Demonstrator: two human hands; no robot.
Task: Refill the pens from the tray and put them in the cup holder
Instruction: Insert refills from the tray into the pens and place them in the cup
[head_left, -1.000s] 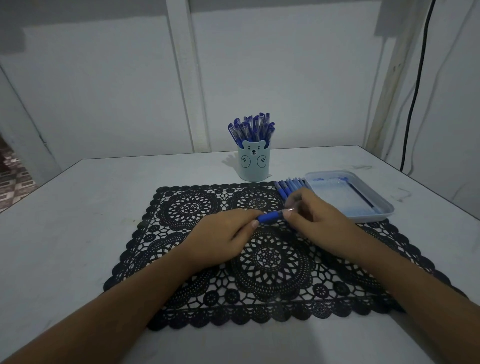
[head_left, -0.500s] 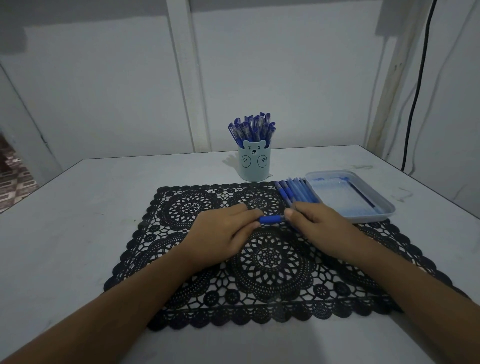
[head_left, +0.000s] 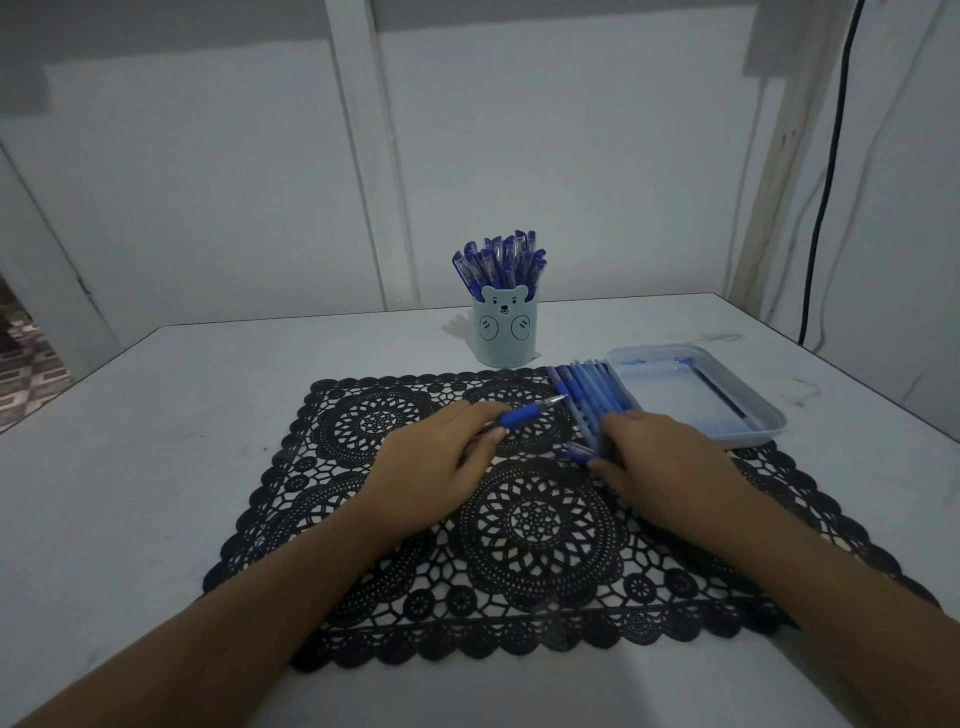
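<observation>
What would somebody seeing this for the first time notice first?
The black lace mat fills the middle of the pale table, with both hands over it: the left hand holds a blue pen, and the right hand rests at the near end of the row of pens beside the tray. Behind the mat stands a bear-faced cup holder crammed with blue pens.

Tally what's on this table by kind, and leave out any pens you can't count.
Mat: 1
Cup holder: 1
Tray: 1
Refill in the tray: 1
Pen in the left hand: 1
Total: 5
Left out: bunched pens in the holder, row of pens beside the tray.
</observation>
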